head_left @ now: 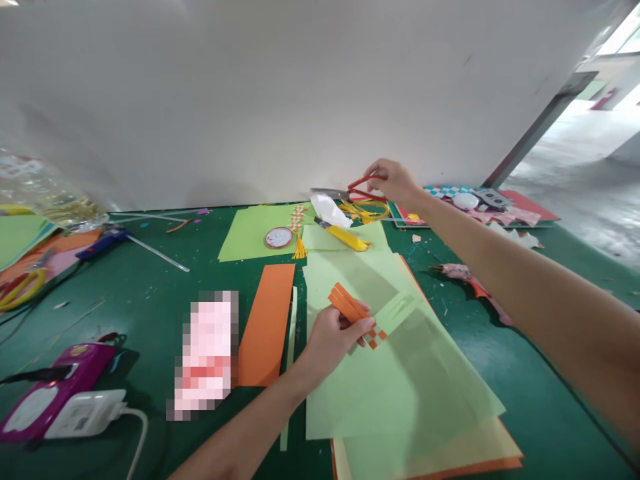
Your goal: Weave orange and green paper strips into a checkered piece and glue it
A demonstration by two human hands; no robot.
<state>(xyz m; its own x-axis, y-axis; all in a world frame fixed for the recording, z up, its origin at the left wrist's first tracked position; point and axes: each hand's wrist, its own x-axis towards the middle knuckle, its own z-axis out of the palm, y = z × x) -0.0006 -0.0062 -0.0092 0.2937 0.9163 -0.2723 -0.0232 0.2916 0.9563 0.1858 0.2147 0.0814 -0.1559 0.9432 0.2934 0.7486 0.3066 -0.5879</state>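
Note:
My left hand [334, 333] is closed around several orange paper strips [347, 303], held over a stack of light green paper sheets [400, 387] where a small orange-and-green woven patch [377, 338] shows. My right hand [395, 181] reaches far across the table and grips the red handles of a pair of scissors [345, 193], whose blades point left near the white wall.
An orange paper sheet [267, 323] and a thin green strip lie left of the stack. A yellow utility knife [345, 237], a round tape reel [279, 237], glue guns [467, 280], a purple device [55, 387], a white charger and paper scraps lie on the green table [140, 300].

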